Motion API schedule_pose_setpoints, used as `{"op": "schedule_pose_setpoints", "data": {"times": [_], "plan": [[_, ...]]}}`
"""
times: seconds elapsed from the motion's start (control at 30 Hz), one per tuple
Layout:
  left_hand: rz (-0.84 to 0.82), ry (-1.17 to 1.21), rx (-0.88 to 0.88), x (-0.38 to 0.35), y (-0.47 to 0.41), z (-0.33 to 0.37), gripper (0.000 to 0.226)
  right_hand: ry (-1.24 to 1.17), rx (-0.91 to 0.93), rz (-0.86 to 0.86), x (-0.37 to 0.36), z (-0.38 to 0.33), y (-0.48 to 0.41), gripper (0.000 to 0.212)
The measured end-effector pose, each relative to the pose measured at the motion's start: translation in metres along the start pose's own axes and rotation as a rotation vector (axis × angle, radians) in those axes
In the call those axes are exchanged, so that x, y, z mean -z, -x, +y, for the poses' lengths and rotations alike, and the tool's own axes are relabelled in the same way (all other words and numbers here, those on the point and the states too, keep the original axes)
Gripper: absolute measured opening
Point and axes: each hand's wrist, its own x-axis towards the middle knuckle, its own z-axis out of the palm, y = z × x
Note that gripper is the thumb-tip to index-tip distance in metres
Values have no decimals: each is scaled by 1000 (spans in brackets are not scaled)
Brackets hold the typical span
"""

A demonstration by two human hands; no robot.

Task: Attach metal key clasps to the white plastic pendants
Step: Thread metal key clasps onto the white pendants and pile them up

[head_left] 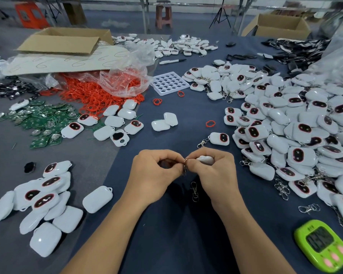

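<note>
While pinching the silver metal key clasp (184, 169) in the left hand (154, 173) and the white plastic pendant (205, 160) in the right hand (212, 172), above the near edge of the worktop (176, 238), steady both and thread the ring fully through.

White pendant (205, 159) touching small hanging metal clasp (184, 169)

Hands: two, left hand (152, 173) and right hand (212, 171). In hand: one white pendant (205, 159), one metal clasp (184, 169). Beside them: one loose clasp (194, 191). Green timer (323, 246): one. Perforated tray (169, 83): one. Marker pen (172, 61): one. Cardboard boxes: two (63, 39) (277, 24). Heaped pendants (297, 135) and red rings (91, 93): beyond counting.
</note>
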Motion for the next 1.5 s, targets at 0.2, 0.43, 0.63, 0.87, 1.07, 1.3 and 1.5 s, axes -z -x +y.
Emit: {"op": "schedule_pose_setpoints", "data": {"times": [0.2, 0.43, 0.63, 0.87, 1.07, 1.3, 1.5], "plan": [[-43, 25, 15, 1, 0, -2, 22, -24, -19, -72, 5, -1, -2, 8], [-97, 78, 26, 1, 1, 0, 13, -18, -22, -166, 12, -3, -2, 8], [-95, 206, 113, 3, -3, -2, 17, -3, -2, -215, 9, -3, -1, 9], [314, -167, 28, 14, -8, -6, 18, 11, -62, -71, 5, 0, -2, 23], [197, -807, -285, -4, -6, -7, 17, 79, -8, -38, 6, 3, -3, 17], [34, -701, -235, -4, -9, -13, 5, 207, 69, 9, 3, 6, -2, 27], [7, -693, -216, -3, -11, -13, 8, 210, 106, -22, 4, 5, -2, 21]]}}
